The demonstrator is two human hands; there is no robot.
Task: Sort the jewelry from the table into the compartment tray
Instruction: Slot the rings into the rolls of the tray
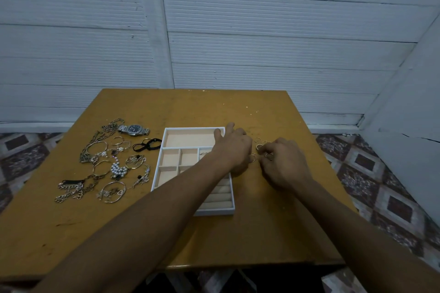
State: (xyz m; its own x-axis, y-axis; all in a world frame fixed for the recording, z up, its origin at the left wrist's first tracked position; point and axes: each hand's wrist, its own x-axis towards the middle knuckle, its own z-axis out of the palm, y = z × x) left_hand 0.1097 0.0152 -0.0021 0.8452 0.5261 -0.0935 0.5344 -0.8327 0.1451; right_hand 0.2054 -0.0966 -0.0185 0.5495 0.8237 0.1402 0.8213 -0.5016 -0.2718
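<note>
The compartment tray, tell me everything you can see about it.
The compartment tray is a rectangular box with a white frame and pale peach lining. One wide compartment spans its far end, smaller square ones sit in the middle, and ridged rolls fill the near right part. It lies flat on the wooden table, right of the loose jewelry. The left forearm crosses over it, hiding part; contact is unclear.

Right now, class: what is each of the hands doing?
Left hand: over the rings, grip cannot be told.
Right hand: pinches a small ring.
</note>
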